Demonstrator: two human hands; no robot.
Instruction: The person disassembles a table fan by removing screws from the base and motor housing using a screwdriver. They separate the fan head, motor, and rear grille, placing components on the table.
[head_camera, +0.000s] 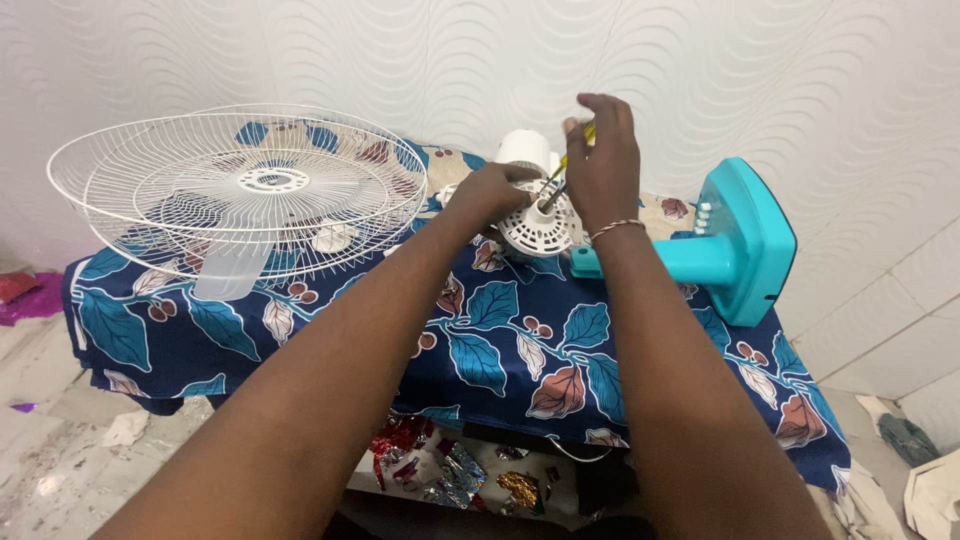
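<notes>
left hand (492, 192) grip steadies white round plastic fan motor housing (535, 228), frame centre; right hand (603, 160) grip closed on yellow-handled screwdriver (562, 170). housing likely light, rigid, brittle vents; hold rim.

screwdriver (570, 160) handle mostly hidden inside right hand (603, 165); motor housing (530, 215) partly covered by left hand (490, 193).

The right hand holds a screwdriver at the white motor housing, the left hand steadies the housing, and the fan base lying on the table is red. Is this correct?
Not quite: the head view shows the fan base is turquoise, not red. The rest holds: the right hand holds a screwdriver at the white motor housing, and the left hand steadies it.
</notes>
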